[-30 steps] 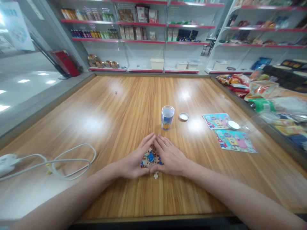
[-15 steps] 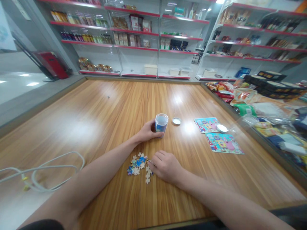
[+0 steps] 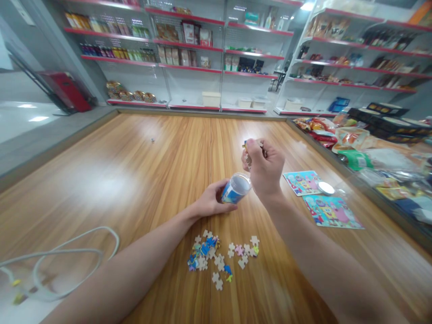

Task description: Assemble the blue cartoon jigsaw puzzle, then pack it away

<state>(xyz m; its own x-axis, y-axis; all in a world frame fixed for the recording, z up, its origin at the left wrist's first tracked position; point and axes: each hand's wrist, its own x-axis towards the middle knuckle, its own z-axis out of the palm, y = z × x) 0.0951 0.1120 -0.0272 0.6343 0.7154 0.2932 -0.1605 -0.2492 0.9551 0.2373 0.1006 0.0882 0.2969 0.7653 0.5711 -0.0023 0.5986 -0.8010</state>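
Observation:
My left hand (image 3: 215, 198) is wrapped round a blue can (image 3: 232, 191), which tilts to the right with its open mouth facing up. Raised above and right of that mouth, my right hand (image 3: 265, 166) is closed on several jigsaw puzzle pieces (image 3: 249, 157), some poking out by the thumb. On the table below lie loose jigsaw pieces (image 3: 205, 252), pale backs and coloured faces mixed. A smaller scatter of pieces (image 3: 245, 252) lies to their right. How deep the can is filled cannot be seen.
Two cartoon picture cards (image 3: 332, 211) lie on the right, with a white lid (image 3: 326, 188) over their edges. A pale cable (image 3: 67, 252) loops at the left. Packaged goods (image 3: 381, 157) crowd beyond the table's right edge; shelves (image 3: 189, 67) stand behind.
My right hand has lifted from the pile with puzzle pieces in it, up beside the can. The can has tilted right. The pieces on the table are more spread out.

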